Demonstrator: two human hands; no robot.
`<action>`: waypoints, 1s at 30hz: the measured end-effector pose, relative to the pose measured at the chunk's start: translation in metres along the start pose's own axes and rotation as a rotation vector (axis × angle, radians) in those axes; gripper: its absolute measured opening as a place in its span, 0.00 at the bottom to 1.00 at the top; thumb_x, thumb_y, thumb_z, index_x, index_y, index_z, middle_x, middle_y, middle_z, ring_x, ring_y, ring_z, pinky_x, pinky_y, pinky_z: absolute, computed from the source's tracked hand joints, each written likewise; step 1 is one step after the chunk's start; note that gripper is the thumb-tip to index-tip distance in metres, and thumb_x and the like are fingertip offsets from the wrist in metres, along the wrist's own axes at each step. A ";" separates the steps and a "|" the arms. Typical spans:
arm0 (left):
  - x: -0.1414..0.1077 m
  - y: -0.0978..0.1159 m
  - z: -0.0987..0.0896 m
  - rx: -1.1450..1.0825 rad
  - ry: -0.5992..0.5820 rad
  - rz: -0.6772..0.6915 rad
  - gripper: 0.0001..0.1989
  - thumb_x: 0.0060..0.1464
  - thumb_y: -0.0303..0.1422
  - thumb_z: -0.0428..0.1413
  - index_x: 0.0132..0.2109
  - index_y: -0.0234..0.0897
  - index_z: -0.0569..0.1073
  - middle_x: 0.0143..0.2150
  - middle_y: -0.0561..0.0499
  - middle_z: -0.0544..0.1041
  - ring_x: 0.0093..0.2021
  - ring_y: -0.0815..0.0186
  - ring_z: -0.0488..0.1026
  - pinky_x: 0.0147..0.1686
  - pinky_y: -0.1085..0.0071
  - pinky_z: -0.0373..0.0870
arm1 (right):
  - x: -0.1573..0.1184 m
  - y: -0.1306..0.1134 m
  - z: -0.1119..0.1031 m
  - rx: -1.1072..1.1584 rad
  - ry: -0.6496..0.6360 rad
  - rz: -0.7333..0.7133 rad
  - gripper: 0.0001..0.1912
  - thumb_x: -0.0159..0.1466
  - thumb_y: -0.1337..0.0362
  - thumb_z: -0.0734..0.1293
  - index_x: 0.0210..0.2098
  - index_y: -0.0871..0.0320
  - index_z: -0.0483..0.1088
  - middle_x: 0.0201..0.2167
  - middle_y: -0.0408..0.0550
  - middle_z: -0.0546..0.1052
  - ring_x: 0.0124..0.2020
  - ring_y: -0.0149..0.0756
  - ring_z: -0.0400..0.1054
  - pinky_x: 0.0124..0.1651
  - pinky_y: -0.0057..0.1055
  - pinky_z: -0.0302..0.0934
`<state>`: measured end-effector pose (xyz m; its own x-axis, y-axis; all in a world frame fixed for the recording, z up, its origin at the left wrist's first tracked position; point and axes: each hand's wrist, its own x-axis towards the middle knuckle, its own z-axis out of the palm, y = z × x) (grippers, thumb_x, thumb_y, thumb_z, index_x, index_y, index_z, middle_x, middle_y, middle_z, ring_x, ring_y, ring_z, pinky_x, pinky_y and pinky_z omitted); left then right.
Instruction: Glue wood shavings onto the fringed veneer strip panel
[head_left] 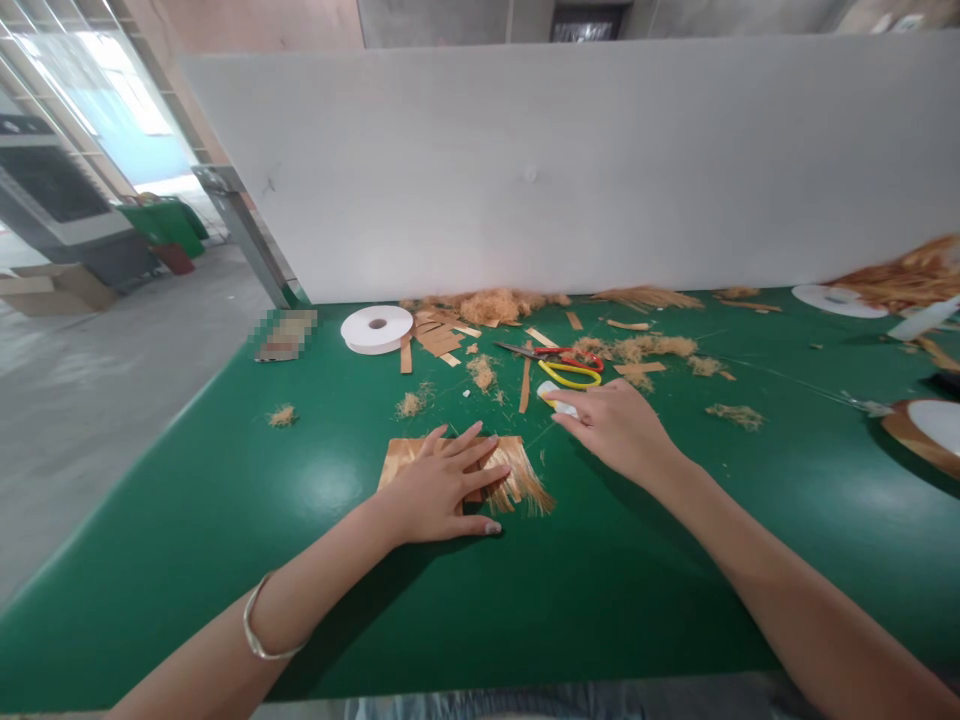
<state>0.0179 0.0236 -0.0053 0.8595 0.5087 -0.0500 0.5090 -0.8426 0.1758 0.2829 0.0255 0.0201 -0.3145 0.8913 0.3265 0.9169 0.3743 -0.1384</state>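
Observation:
My left hand (442, 482) lies flat with fingers spread, pressing on a tan fibre sheet (395, 455). Loose strands fringe the sheet's right end (536, 492), and part of it is hidden under my palm. Farther right, my right hand (619, 425) is closed around a small white object (547, 390) with a bit of yellow on it. My fingers cover much of that object, so its kind cannot be made out. Just beyond it rest scissors (571, 374) with red and yellow handles, their blades pointing left. A narrow tan strip (525, 386) lies beside the object.
A white tape roll (376, 328) and cut tan strips (439, 335) lie toward the back of the green table (585, 600). Clumps of fibre (495, 305) line the white panel (525, 170). At the right are a round white-topped piece (934, 425) and more fibre (911, 275).

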 end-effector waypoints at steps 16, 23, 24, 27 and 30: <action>-0.003 0.000 -0.002 -0.035 -0.020 -0.018 0.36 0.54 0.59 0.41 0.65 0.52 0.52 0.69 0.48 0.47 0.68 0.46 0.39 0.60 0.40 0.37 | 0.031 0.004 -0.041 0.411 -0.849 -0.147 0.17 0.58 0.50 0.65 0.34 0.57 0.76 0.25 0.52 0.78 0.31 0.44 0.74 0.28 0.34 0.65; -0.005 -0.002 0.003 -0.035 -0.029 -0.028 0.36 0.55 0.59 0.40 0.66 0.53 0.48 0.70 0.50 0.45 0.68 0.46 0.36 0.60 0.39 0.33 | 0.061 -0.039 -0.044 0.291 -0.006 -0.188 0.23 0.68 0.59 0.49 0.52 0.63 0.67 0.54 0.56 0.70 0.57 0.38 0.62 0.50 0.35 0.63; -0.006 -0.002 0.004 -0.034 -0.018 -0.023 0.35 0.54 0.59 0.40 0.66 0.54 0.49 0.69 0.50 0.45 0.68 0.46 0.37 0.60 0.39 0.32 | 0.061 -0.040 -0.044 0.365 -0.090 -0.245 0.25 0.69 0.58 0.48 0.54 0.63 0.65 0.51 0.54 0.73 0.52 0.36 0.67 0.45 0.32 0.66; -0.007 -0.003 0.005 -0.031 0.007 -0.014 0.35 0.54 0.59 0.41 0.66 0.54 0.50 0.69 0.50 0.47 0.68 0.46 0.38 0.60 0.38 0.31 | 0.057 -0.035 -0.040 0.469 -0.513 -0.373 0.18 0.65 0.54 0.58 0.47 0.56 0.72 0.38 0.51 0.79 0.39 0.39 0.74 0.31 0.30 0.69; -0.007 -0.003 0.006 -0.037 0.014 -0.010 0.35 0.54 0.58 0.41 0.66 0.55 0.49 0.69 0.51 0.46 0.68 0.46 0.36 0.60 0.37 0.31 | 0.058 -0.030 -0.036 0.410 -0.550 -0.248 0.13 0.59 0.59 0.66 0.40 0.58 0.76 0.33 0.54 0.79 0.39 0.46 0.74 0.34 0.36 0.70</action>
<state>0.0108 0.0216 -0.0112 0.8532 0.5202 -0.0379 0.5156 -0.8302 0.2120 0.2461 0.0572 0.0771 -0.6778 0.7272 -0.1082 0.6708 0.5515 -0.4958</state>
